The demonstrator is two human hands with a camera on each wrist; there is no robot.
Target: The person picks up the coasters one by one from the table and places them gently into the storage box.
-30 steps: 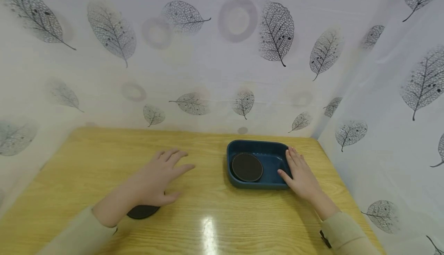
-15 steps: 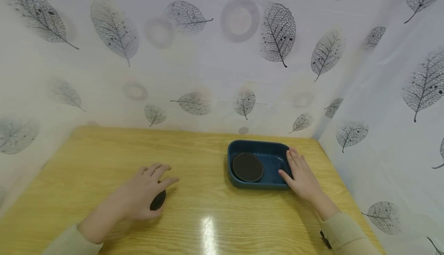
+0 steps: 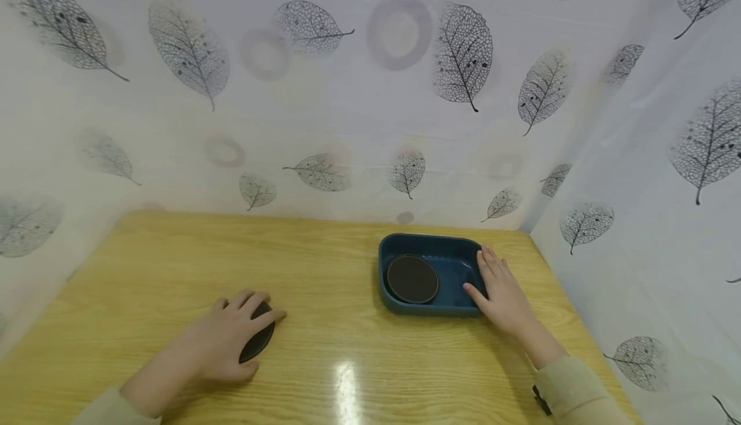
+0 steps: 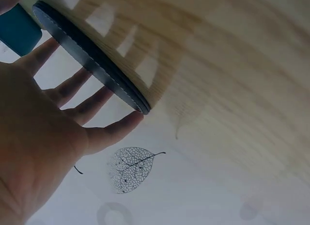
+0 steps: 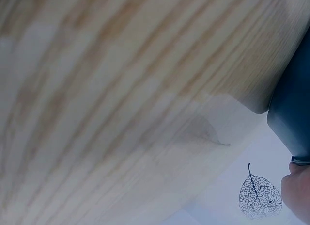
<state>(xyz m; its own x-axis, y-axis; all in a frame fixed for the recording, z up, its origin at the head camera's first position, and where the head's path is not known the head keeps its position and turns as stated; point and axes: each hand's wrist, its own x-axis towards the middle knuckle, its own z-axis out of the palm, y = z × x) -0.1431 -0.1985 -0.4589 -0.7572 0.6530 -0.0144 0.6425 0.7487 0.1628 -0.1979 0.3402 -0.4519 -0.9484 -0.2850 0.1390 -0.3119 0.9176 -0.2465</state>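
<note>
In the head view my left hand [image 3: 222, 335] is at the table's left front, thumb and fingers spread around the rim of a black round coaster [image 3: 260, 335]. The left wrist view shows fingertips at the edge of this thin coaster [image 4: 92, 57], with stitching along its rim. My hand covers part of it from above. My right hand [image 3: 509, 296] holds the right end of a dark blue rectangular tray [image 3: 428, 311], thumb inside it and fingers along the rim. Another black round coaster [image 3: 413, 279] is in the left part of the tray.
The wooden table [image 3: 324, 264] reaches back to a white leaf-patterned cloth [image 3: 347, 110], which also hangs along the right side. A bright light reflection shows on the table's front middle.
My left hand has moved left and toward me, onto the coaster, which has shifted slightly right. My right hand and the tray have not moved.
</note>
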